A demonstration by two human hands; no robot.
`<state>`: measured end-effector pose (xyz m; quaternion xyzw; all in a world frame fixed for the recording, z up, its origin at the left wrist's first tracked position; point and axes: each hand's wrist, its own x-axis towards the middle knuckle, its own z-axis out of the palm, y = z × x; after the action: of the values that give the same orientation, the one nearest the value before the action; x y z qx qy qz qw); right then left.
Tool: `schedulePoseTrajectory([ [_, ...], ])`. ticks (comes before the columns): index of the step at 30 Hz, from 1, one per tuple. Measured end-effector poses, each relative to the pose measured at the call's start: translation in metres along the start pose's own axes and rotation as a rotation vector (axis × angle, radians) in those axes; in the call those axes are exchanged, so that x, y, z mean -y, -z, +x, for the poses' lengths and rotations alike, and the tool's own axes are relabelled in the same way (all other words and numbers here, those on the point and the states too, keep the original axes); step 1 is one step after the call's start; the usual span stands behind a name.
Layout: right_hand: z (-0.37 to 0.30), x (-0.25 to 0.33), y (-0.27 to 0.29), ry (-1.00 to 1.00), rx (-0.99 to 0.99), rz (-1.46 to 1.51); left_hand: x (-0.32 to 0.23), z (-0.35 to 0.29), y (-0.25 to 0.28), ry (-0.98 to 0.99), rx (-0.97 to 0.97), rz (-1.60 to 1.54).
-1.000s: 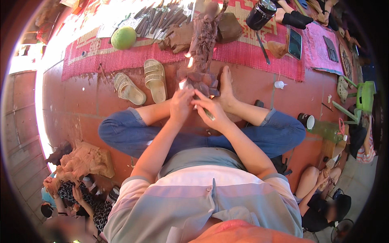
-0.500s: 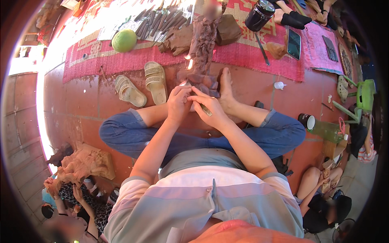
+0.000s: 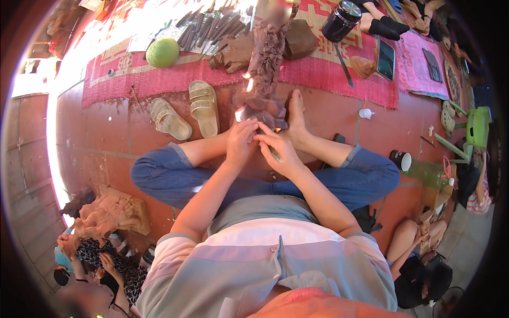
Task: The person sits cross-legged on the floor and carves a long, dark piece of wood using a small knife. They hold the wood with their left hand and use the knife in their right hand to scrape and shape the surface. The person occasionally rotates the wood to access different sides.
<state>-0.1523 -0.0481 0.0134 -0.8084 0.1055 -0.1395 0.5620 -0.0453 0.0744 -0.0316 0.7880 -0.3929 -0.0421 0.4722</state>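
Note:
A reddish-brown wood carving (image 3: 263,69) stands on the tiles between my bent legs, its rough base toward me. Both my hands meet at the near edge of that base. In my right hand (image 3: 280,151), closed, is a slim carving tool (image 3: 275,155); only its butt end shows below the palm. My left hand (image 3: 243,142) has its fingers bent and pressed together beside the right fingertips, against the base. Whatever lies between those left fingers is hidden, and so is the tool's tip.
Sandals (image 3: 203,108) lie left of the carving. A red mat (image 3: 328,79) beyond holds several dark-handled chisels (image 3: 212,29), a green round fruit (image 3: 162,53), a black jar (image 3: 340,21) and a phone (image 3: 386,60). Right stand a cup (image 3: 401,160) and green bottle (image 3: 428,174). Other people sit around.
Both hands have shifted slightly right and nearer my body, along with the tool. My left fingers have slid across the base's near edge. The carving stays where it was.

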Motion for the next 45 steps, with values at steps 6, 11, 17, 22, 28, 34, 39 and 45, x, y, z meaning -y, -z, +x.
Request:
schedulePoseTrajectory([
  [6, 0.018, 0.014, 0.012, -0.151, 0.072, 0.140, 0.000, 0.012, 0.000, -0.031, -0.053, 0.058],
  [11, 0.016, 0.009, 0.009, -0.029, 0.030, 0.036, -0.008, 0.013, 0.006, 0.023, -0.018, -0.018],
  [17, 0.002, -0.004, 0.015, -0.034, 0.059, 0.149, -0.010, -0.001, -0.006, -0.062, -0.071, 0.077],
  [22, 0.030, 0.014, 0.021, -0.142, 0.146, 0.130, -0.013, 0.017, 0.005, 0.065, -0.075, -0.038],
  [28, 0.007, -0.008, 0.025, -0.068, 0.106, 0.188, -0.014, 0.002, -0.011, -0.002, -0.070, 0.049],
  [34, 0.038, 0.007, 0.023, -0.142, 0.109, 0.250, -0.007, 0.020, -0.001, 0.063, -0.102, 0.038],
  [39, 0.009, -0.017, 0.028, -0.055, 0.114, 0.183, -0.016, 0.006, -0.014, -0.050, -0.065, 0.124],
  [45, 0.041, 0.009, 0.029, -0.190, 0.152, 0.357, -0.016, 0.026, 0.003, 0.081, -0.162, 0.031],
])
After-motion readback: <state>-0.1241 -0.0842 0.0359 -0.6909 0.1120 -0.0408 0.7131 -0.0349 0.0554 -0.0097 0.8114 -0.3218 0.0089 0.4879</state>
